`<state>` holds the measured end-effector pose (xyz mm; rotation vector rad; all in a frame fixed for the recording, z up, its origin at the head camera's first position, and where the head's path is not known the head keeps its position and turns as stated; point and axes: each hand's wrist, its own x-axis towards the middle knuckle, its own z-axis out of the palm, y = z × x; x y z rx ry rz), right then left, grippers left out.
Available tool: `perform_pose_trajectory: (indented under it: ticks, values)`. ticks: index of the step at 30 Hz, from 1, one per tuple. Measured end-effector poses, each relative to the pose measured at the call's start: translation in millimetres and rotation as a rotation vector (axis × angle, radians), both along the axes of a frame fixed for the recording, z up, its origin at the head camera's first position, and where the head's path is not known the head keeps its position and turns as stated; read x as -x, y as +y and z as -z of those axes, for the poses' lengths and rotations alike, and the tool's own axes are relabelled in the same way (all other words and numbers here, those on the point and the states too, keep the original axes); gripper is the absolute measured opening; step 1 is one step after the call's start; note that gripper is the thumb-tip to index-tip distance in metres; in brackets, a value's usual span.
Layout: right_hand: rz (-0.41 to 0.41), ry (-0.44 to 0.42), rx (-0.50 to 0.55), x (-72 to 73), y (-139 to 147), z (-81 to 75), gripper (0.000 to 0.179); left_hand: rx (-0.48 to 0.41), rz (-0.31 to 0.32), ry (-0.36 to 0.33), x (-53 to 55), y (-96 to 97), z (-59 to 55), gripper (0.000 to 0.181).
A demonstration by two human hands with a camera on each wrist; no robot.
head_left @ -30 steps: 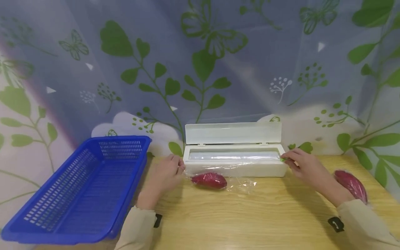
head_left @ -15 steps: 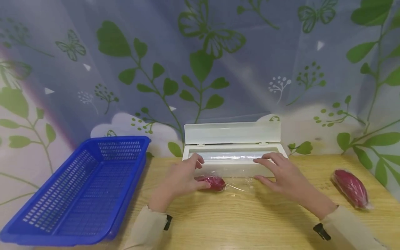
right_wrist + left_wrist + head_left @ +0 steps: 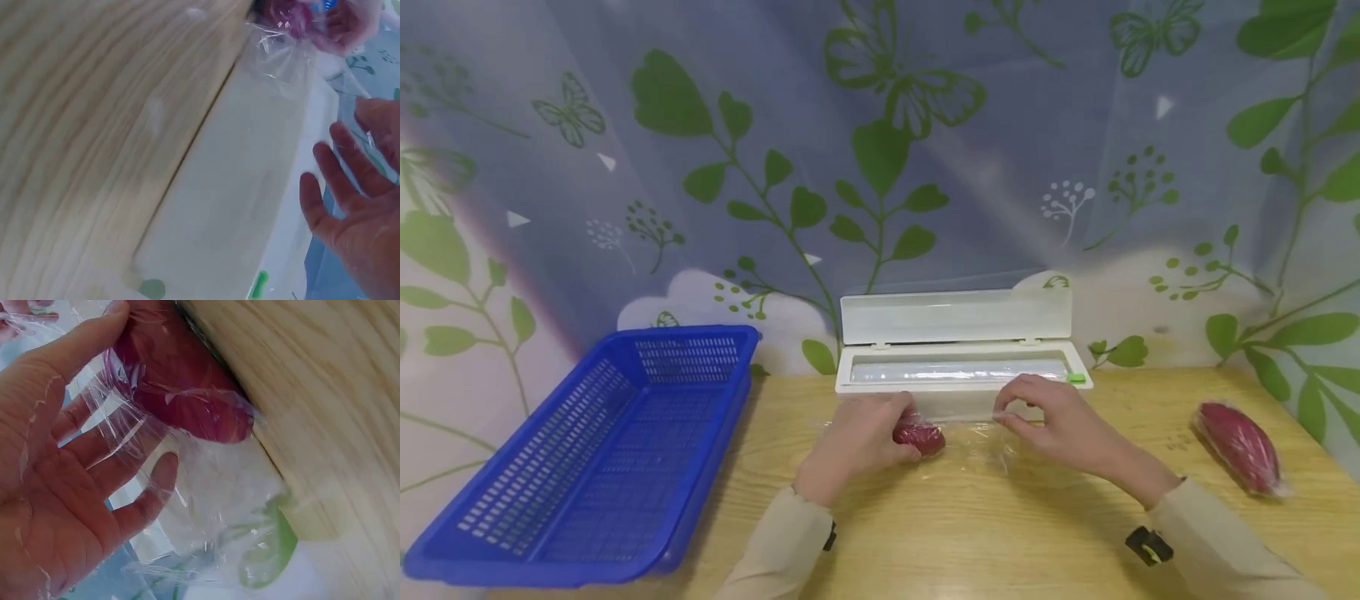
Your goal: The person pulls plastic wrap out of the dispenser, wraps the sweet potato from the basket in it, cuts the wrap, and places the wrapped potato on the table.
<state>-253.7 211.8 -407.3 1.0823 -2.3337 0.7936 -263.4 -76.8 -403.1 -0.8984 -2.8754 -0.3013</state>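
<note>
A dark red, oblong vegetable lies partly wrapped in clear plastic wrap on the table, before the white wrap box. My left hand holds its left end, thumb in front and forefinger behind. In the left wrist view the thumb rests on the vegetable, while the other fingers spread behind the plastic wrap. To the right, my right hand pinches the edge of the plastic wrap between thumb and forefinger. Its remaining fingers hang loosely spread in the right wrist view.
The white wrap box has its lid up, a roll of film inside and a green slider at its right end. A second wrapped red vegetable lies far right. At left stands a blue basket.
The right hand left the green slider at the box's right end and came left to the plastic wrap. The left hand moved from the box's left end down onto the vegetable.
</note>
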Motion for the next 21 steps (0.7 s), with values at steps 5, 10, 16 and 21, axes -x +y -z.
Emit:
perform_pose_trajectory:
  ticks: [5,10,16,21]
  values:
    - [-0.067,-0.069,0.049,-19.4,6,-6.9,0.026,-0.118,0.062,-0.125,-1.0,9.7,-5.5,0.033]
    - [-0.176,-0.039,0.069,-35.1,6,-6.0,0.034,-0.173,0.12,-0.246,-0.8,20.4,-3.9,0.021]
    - [-0.305,0.023,-0.016,-49.6,-2,6.8,0.016,-0.213,0.126,-0.331,0.9,30.0,-0.7,0.019]
    - [-0.288,-0.024,-0.195,-55.4,-12,12.8,0.008,-0.232,0.132,-0.383,5.8,35.1,-0.9,0.031]
